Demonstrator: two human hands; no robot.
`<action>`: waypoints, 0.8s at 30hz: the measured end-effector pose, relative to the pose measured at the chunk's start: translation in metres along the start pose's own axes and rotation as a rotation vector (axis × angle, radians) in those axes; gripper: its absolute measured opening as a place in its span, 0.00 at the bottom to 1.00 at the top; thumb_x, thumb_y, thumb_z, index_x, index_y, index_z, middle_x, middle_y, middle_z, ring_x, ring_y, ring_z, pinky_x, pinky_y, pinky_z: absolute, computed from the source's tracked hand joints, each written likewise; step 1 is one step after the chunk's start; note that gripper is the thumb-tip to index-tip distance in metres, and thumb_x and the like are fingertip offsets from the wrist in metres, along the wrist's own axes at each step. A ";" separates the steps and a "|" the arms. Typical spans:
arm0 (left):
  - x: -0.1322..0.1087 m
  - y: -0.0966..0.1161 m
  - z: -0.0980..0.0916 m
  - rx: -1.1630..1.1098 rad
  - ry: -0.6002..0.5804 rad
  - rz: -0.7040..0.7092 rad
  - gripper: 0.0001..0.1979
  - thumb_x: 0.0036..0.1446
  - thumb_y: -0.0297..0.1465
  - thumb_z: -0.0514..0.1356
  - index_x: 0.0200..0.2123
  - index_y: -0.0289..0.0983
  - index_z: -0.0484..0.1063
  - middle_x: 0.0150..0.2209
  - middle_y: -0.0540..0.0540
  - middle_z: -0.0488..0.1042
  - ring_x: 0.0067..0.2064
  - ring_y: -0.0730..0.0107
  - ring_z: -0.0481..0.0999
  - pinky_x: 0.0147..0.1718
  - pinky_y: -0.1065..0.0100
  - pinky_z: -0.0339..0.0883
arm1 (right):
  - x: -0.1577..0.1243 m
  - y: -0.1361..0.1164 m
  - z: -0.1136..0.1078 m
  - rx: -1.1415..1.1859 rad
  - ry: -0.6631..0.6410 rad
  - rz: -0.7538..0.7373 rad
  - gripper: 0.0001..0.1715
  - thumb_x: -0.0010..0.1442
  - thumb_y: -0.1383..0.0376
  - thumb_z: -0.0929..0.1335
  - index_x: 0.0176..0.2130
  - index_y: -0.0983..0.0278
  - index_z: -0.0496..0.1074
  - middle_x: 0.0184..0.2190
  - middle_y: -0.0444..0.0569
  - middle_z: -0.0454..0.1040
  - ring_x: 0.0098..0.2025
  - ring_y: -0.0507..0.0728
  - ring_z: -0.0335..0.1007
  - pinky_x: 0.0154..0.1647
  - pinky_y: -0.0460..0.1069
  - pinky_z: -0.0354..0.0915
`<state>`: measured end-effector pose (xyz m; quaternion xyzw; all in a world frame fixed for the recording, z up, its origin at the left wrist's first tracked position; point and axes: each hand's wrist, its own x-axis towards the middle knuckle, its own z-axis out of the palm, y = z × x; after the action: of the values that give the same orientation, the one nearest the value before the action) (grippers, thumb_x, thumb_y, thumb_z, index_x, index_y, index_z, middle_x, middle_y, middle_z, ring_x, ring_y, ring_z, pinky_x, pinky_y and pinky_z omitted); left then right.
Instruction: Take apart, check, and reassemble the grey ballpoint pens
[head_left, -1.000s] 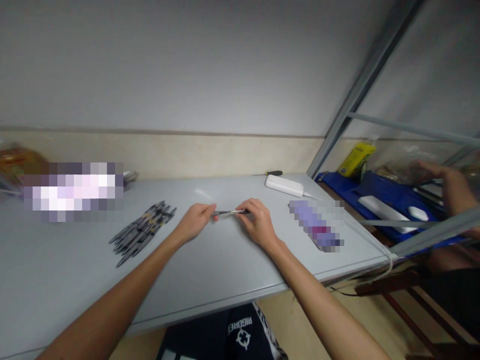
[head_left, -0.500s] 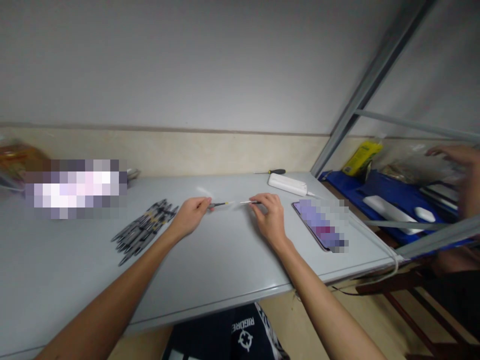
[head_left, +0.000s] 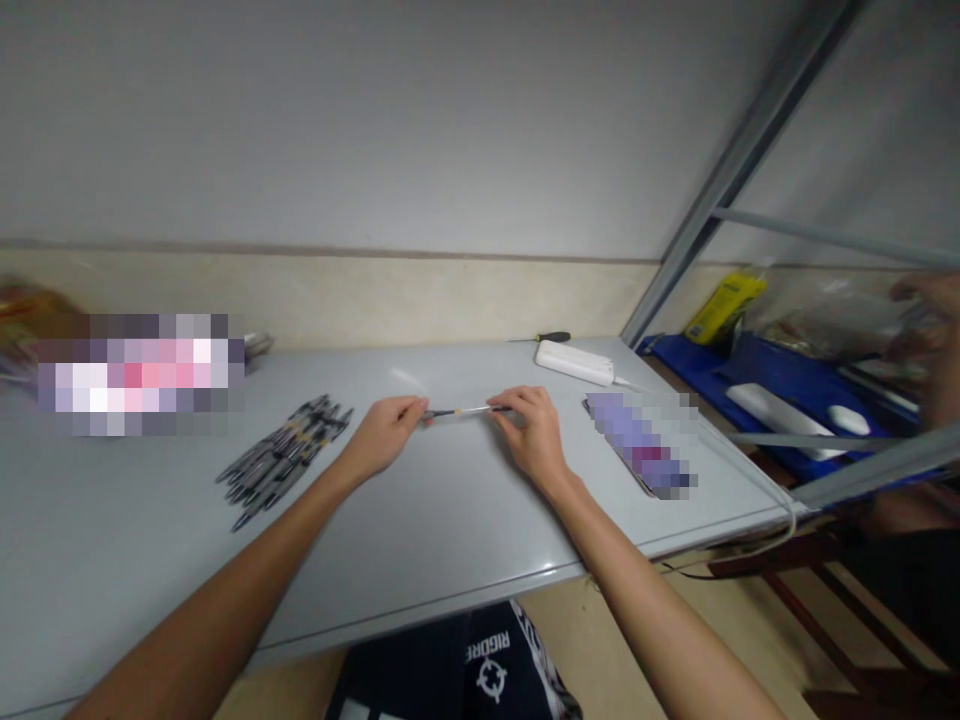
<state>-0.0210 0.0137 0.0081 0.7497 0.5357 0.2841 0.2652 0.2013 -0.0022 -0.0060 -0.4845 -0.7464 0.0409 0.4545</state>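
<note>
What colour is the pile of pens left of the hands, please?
The pens are dark grey; head view.

Dim, flat indoor light, soft glare on the bench (head_left: 450,520), edges bowed, far right smeared with blur.

Tiny indistinct pen part (head_left: 466,410), mosaic patch (head_left: 139,375), blurry co-worker's hand (head_left: 926,300) at right edge

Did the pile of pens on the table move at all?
No. The pile of pens stays put, just as far from the white box at the back.
</note>
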 end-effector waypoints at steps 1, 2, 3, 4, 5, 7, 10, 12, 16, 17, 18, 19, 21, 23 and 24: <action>0.000 0.001 0.001 -0.002 -0.006 0.005 0.24 0.58 0.43 0.44 0.27 0.34 0.73 0.18 0.54 0.56 0.23 0.73 0.58 0.24 0.71 0.48 | 0.000 -0.001 0.001 0.004 -0.016 -0.007 0.07 0.54 0.68 0.69 0.35 0.61 0.76 0.32 0.49 0.74 0.39 0.58 0.63 0.42 0.53 0.61; -0.001 0.001 0.003 -0.007 -0.010 0.012 0.24 0.58 0.43 0.44 0.27 0.34 0.72 0.18 0.54 0.56 0.23 0.72 0.58 0.24 0.71 0.48 | -0.001 -0.002 0.002 0.011 -0.029 -0.015 0.06 0.54 0.68 0.69 0.35 0.61 0.76 0.32 0.49 0.74 0.39 0.58 0.63 0.42 0.53 0.61; -0.001 0.003 0.004 -0.015 -0.014 0.021 0.24 0.58 0.43 0.44 0.26 0.34 0.72 0.18 0.54 0.56 0.24 0.72 0.59 0.24 0.71 0.49 | -0.001 -0.003 0.002 0.020 -0.041 -0.025 0.06 0.54 0.68 0.70 0.35 0.61 0.76 0.32 0.49 0.74 0.39 0.58 0.63 0.42 0.52 0.61; -0.002 0.004 0.006 -0.026 -0.020 0.030 0.24 0.58 0.43 0.44 0.26 0.34 0.72 0.18 0.53 0.57 0.24 0.72 0.59 0.24 0.71 0.49 | -0.001 -0.004 0.003 0.032 -0.051 -0.036 0.06 0.54 0.67 0.70 0.35 0.61 0.77 0.31 0.49 0.75 0.38 0.58 0.63 0.41 0.52 0.61; -0.003 0.006 0.008 -0.036 -0.025 0.039 0.23 0.59 0.43 0.44 0.26 0.34 0.71 0.19 0.53 0.57 0.25 0.72 0.59 0.25 0.71 0.50 | -0.002 -0.006 0.004 0.046 -0.059 -0.050 0.06 0.54 0.67 0.70 0.35 0.61 0.77 0.31 0.49 0.75 0.38 0.57 0.64 0.41 0.52 0.61; -0.004 0.009 0.011 -0.055 -0.034 0.057 0.23 0.59 0.43 0.44 0.25 0.35 0.69 0.19 0.54 0.57 0.25 0.72 0.60 0.26 0.71 0.51 | -0.002 -0.007 0.005 0.075 -0.071 -0.080 0.06 0.55 0.67 0.69 0.35 0.61 0.77 0.31 0.49 0.75 0.37 0.57 0.64 0.41 0.52 0.61; -0.006 0.011 0.015 -0.072 -0.031 0.087 0.20 0.59 0.41 0.46 0.24 0.35 0.66 0.19 0.54 0.58 0.25 0.72 0.60 0.26 0.71 0.52 | -0.003 -0.008 0.006 0.104 -0.095 -0.106 0.06 0.56 0.66 0.69 0.36 0.61 0.77 0.32 0.49 0.75 0.36 0.56 0.64 0.40 0.51 0.61; -0.007 0.010 0.015 -0.081 -0.023 0.113 0.18 0.59 0.40 0.47 0.26 0.35 0.67 0.21 0.53 0.62 0.26 0.72 0.62 0.27 0.71 0.54 | -0.003 -0.008 0.005 0.117 -0.131 -0.104 0.07 0.56 0.66 0.69 0.36 0.62 0.77 0.31 0.49 0.75 0.35 0.56 0.65 0.39 0.50 0.60; -0.007 0.005 0.011 -0.138 -0.021 0.176 0.12 0.57 0.37 0.52 0.34 0.35 0.71 0.30 0.49 0.72 0.32 0.70 0.68 0.32 0.70 0.59 | -0.002 -0.010 0.004 0.164 -0.237 -0.029 0.08 0.57 0.65 0.67 0.34 0.65 0.77 0.28 0.49 0.76 0.32 0.54 0.65 0.35 0.48 0.60; -0.006 0.004 0.011 -0.153 -0.017 0.196 0.11 0.57 0.36 0.53 0.35 0.36 0.72 0.32 0.48 0.73 0.34 0.69 0.69 0.34 0.70 0.60 | -0.002 -0.011 0.003 0.178 -0.264 0.004 0.10 0.59 0.64 0.66 0.34 0.65 0.77 0.27 0.49 0.76 0.31 0.54 0.65 0.34 0.48 0.59; -0.006 0.004 0.010 -0.158 -0.015 0.220 0.11 0.57 0.35 0.54 0.37 0.36 0.72 0.34 0.47 0.73 0.36 0.69 0.70 0.35 0.70 0.61 | -0.002 -0.012 0.003 0.196 -0.293 0.038 0.13 0.60 0.63 0.64 0.34 0.65 0.77 0.24 0.48 0.75 0.29 0.53 0.65 0.32 0.47 0.59; -0.007 0.004 0.010 -0.150 -0.019 0.247 0.11 0.57 0.34 0.54 0.38 0.36 0.73 0.36 0.47 0.74 0.37 0.69 0.70 0.36 0.70 0.61 | -0.002 -0.013 0.003 0.217 -0.320 0.072 0.15 0.62 0.62 0.62 0.35 0.65 0.77 0.21 0.46 0.73 0.26 0.52 0.65 0.31 0.47 0.59; -0.007 0.006 0.011 -0.101 -0.042 0.307 0.12 0.58 0.33 0.53 0.40 0.37 0.74 0.35 0.46 0.73 0.36 0.69 0.70 0.37 0.69 0.61 | -0.002 -0.014 0.002 0.264 -0.356 0.141 0.20 0.64 0.59 0.59 0.38 0.65 0.76 0.15 0.43 0.67 0.21 0.51 0.62 0.29 0.46 0.58; -0.008 0.008 0.012 -0.058 -0.052 0.350 0.13 0.59 0.32 0.52 0.40 0.38 0.75 0.33 0.46 0.73 0.35 0.69 0.70 0.37 0.69 0.61 | -0.002 -0.014 0.001 0.317 -0.363 0.216 0.22 0.64 0.58 0.58 0.42 0.66 0.74 0.12 0.40 0.63 0.18 0.51 0.60 0.27 0.46 0.58; -0.008 0.009 0.012 -0.052 -0.041 0.359 0.13 0.59 0.32 0.52 0.40 0.37 0.75 0.32 0.46 0.72 0.35 0.69 0.70 0.37 0.69 0.62 | -0.002 -0.014 0.001 0.343 -0.356 0.247 0.22 0.64 0.57 0.58 0.44 0.66 0.73 0.12 0.39 0.63 0.18 0.50 0.60 0.26 0.45 0.58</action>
<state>-0.0082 0.0025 0.0049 0.8316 0.3803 0.3255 0.2405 0.1914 -0.0109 -0.0006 -0.4729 -0.7319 0.3066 0.3831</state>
